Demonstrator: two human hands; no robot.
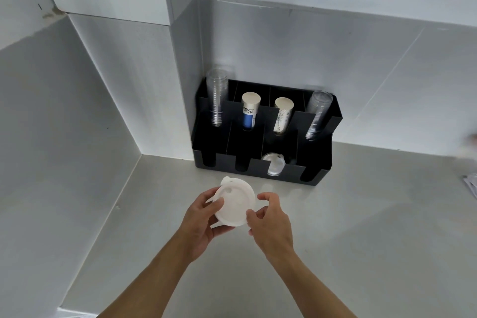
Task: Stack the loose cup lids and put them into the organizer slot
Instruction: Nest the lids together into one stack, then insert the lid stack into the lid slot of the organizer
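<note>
A stack of white cup lids (236, 202) is held above the steel counter, just in front of the black organizer (320, 175). My left hand (201, 222) grips the stack from the left and underneath, thumb on top. My right hand (271, 224) pinches its right edge with thumb and fingers. A translucent lid (274, 165) sits in the organizer's third front slot from the left. The other front slots look dark, and I cannot see into them.
The organizer's back row holds two stacks of clear cups (218, 97) (317, 115) and two stacks of paper cups (249, 111) (281, 115). Walls close the corner at left and behind. White items (471, 184) lie at the right edge of the counter (361, 240).
</note>
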